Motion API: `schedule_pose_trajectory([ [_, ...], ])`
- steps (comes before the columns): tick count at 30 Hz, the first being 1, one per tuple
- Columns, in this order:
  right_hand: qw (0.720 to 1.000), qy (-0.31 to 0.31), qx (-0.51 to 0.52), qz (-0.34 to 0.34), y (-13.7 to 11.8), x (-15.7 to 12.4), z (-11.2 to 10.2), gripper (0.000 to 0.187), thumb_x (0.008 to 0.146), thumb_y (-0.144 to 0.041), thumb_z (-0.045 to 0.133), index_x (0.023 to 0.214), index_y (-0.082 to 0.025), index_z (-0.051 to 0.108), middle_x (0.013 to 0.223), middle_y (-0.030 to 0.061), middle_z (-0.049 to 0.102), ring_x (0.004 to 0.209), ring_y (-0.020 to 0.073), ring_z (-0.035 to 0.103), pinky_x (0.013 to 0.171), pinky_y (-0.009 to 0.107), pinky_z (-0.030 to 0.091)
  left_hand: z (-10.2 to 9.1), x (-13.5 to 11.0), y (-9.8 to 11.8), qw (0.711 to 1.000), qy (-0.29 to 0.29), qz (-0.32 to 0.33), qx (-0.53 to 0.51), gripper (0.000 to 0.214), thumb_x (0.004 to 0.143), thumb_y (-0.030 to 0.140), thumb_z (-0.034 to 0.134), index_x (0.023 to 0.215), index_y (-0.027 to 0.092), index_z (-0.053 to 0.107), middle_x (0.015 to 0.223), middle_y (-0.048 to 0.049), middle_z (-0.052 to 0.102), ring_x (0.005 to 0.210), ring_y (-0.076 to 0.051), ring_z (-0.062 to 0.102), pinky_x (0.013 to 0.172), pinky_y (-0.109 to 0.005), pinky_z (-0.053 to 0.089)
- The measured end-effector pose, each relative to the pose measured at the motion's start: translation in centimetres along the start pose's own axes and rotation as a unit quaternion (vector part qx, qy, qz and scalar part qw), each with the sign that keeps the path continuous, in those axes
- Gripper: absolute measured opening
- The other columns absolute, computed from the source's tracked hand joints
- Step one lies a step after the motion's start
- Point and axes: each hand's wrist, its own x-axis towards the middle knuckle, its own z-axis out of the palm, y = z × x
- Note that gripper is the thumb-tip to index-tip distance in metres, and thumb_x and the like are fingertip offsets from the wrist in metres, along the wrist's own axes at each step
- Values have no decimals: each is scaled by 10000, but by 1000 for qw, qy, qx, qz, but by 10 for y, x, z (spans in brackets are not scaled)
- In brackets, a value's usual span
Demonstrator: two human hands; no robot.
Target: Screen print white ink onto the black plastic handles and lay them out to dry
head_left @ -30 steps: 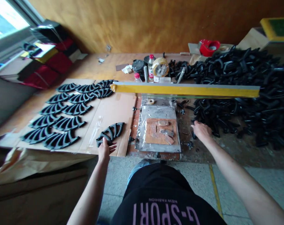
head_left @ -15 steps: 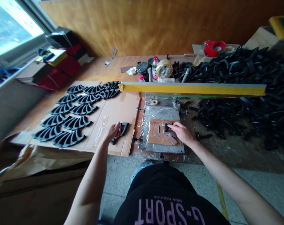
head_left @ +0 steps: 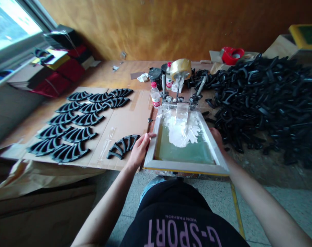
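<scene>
1. We have the pale frame [head_left: 186, 167] above the counter [head_left: 248, 171], between the cardboard [head_left: 135, 120] and the heap of black pieces [head_left: 261, 96]. Its far end meets the clamp hardware [head_left: 180, 99]; we cannot tell whether its near rail rests on anything.
2. Our left grip [head_left: 139, 147] is closed at the left rail, thumb and a finger at the edge, just beside a fan of black pieces [head_left: 124, 145].
3. Our right grip [head_left: 217, 137] is at the right rail, mostly hidden behind it, so we cannot tell how far it is closed.
4. We judge the rails stiff, probably metal, and the frame moderately heavy; being joined at the back, it should swing rather than lift free.
5. We would take both side rails near the front, clear of the white paste [head_left: 184, 135], which looks wet and slippery. The green mesh [head_left: 189, 152] seems taut and easily damaged by a poke.
6. On our black shirt [head_left: 185, 206] we read "NEW FASHION" and "G-SPORT", upside down in this view.
7. The red-capped bottle [head_left: 156, 95] has a red-and-white label, too small for us to read.
</scene>
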Motion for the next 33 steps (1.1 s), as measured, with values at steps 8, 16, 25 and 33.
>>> schedule_pose_trajectory([
  [8,998,13,-24,-63,-66,73,0,446,796,-271,701,1212,-149,597,1220,142,586,1120,283,546,925,380,453,5,11,-97,995,17,-96,36,726,771,428,676,1431,229,450,765,-13,676,602,-146,578,516,-221,414],
  [16,946,-179,-18,-270,-73,4,1,268,838,-51,485,958,-204,669,944,38,678,861,170,612,727,250,422,-1,15,-110,992,13,-112,59,596,782,494,652,1303,215,574,723,5,639,608,-138,572,506,-204,389],
  [25,963,-119,25,-240,-78,-13,10,301,846,-72,500,1047,-196,687,1014,74,689,913,198,618,779,293,456,3,9,-96,993,3,-120,-10,585,753,501,681,1253,215,581,779,-19,680,650,-163,619,538,-224,430],
  [33,991,-43,37,-124,-87,48,-20,468,879,-300,644,1339,-302,553,1162,22,679,970,192,638,824,285,479,0,1,-65,994,6,-109,20,689,749,490,693,1356,209,525,738,-9,666,587,-139,571,497,-210,394],
])
